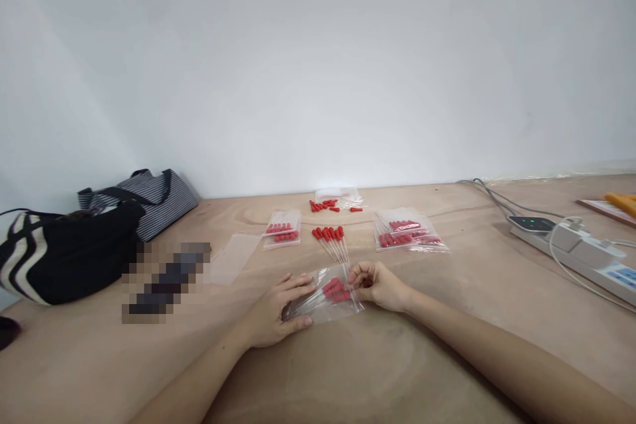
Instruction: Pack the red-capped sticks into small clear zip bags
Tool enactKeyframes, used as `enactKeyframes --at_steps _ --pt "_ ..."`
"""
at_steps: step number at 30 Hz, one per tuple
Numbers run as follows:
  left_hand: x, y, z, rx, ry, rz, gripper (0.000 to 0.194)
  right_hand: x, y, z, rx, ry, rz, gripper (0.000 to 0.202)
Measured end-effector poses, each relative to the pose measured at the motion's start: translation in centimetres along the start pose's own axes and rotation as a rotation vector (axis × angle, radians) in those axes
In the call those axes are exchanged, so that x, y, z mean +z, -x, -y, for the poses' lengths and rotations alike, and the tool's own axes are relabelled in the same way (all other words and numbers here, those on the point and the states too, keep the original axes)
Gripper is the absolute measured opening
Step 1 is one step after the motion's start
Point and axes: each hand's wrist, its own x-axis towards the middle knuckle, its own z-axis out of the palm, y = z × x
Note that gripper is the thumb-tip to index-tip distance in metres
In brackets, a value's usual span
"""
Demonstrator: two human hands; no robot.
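A small clear zip bag point(325, 296) with several red-capped thin sticks inside lies on the wooden table in front of me. My left hand point(278, 310) presses down on the bag's left end, fingers spread over it. At the right end, my right hand point(377, 283) pinches the bag's edge with curled fingers. Just behind the bag lies a loose bunch of red-capped sticks point(330, 240).
Filled bags sit at the back left point(282, 228) and back right point(408, 230). An empty clear bag point(231, 257) lies left, loose red caps point(328, 205) further back. Striped and black bags point(74, 238) stand far left. A power strip point(571, 248) with cables is at right.
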Motion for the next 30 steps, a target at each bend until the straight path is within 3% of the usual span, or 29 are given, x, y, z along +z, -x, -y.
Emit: enactKeyframes --at_steps 4,9,12,15,19,25,30 --pt "0.0 0.1 0.0 0.000 0.005 -0.008 0.050 0.4 -0.4 -0.1 -0.093 0.154 -0.165 0.026" --pt "-0.3 0.1 -0.3 -0.014 0.001 0.001 0.050 -2.1 -2.7 1.3 0.045 0.398 0.089 0.013" --pt "-0.3 0.1 -0.4 -0.018 -0.004 0.002 0.051 -4.1 -5.9 2.1 0.016 0.567 -0.271 0.004" --pt "-0.3 0.1 -0.4 -0.016 0.006 0.000 0.051 -4.8 -9.1 1.9 0.046 0.604 -0.411 0.015" --pt "-0.3 0.1 -0.4 -0.003 0.031 -0.013 0.049 -3.8 -11.3 0.4 0.066 0.612 -0.503 0.021" --pt "-0.3 0.1 -0.5 -0.022 0.026 -0.005 0.049 -3.3 -11.0 -0.6 0.071 0.516 -0.627 0.013" --pt "-0.3 0.1 -0.4 -0.010 0.039 -0.004 0.048 -4.8 -6.9 -0.3 -0.006 0.337 -0.656 0.027"
